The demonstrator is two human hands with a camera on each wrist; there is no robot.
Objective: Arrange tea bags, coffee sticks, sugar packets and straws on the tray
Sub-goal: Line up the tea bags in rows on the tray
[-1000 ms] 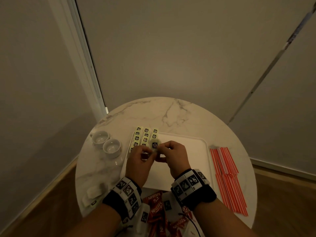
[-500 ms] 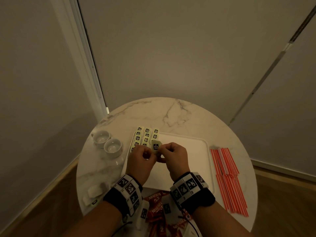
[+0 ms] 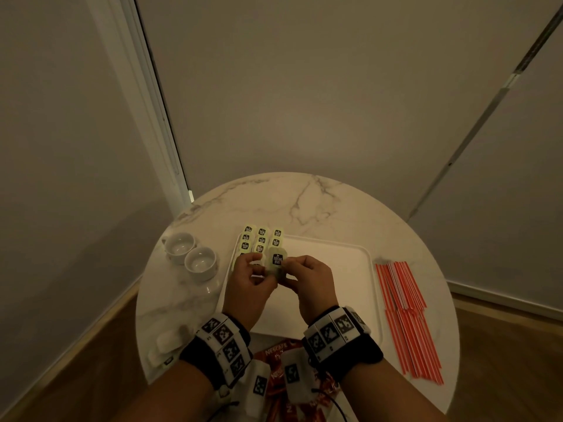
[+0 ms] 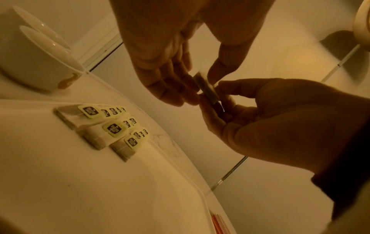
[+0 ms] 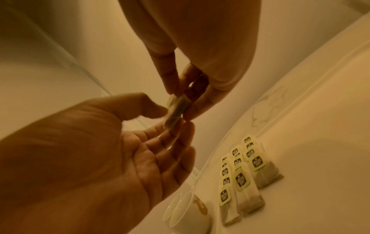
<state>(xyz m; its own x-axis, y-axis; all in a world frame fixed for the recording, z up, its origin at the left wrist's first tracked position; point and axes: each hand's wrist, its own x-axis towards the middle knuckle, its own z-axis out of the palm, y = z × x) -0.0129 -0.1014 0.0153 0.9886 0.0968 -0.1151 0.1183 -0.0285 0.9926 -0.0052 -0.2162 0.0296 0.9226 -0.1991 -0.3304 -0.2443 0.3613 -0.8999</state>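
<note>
Both hands hold one tea bag (image 3: 276, 261) by its edges, just above the left part of the white tray (image 3: 338, 269). My left hand (image 3: 259, 269) pinches it between thumb and fingers, and my right hand (image 3: 289, 267) pinches the other side. Its dark-printed tag faces up. In the left wrist view the tea bag (image 4: 207, 88) is seen edge-on between both hands, as it is in the right wrist view (image 5: 177, 109). Rows of tea bags (image 3: 262, 239) lie overlapped at the tray's far left corner. Red-and-white straws (image 3: 402, 315) lie on the table right of the tray.
Two white cups (image 3: 190, 255) stand left of the tray. Red coffee sticks (image 3: 277, 354) are piled at the near table edge under my wrists. White sugar packets (image 3: 166, 345) lie near the front left edge. A wall stands close behind the round marble table (image 3: 304, 202).
Both hands stay together over the tray's left side. The tea bag between them has turned slightly, so its tag shows more fully.
</note>
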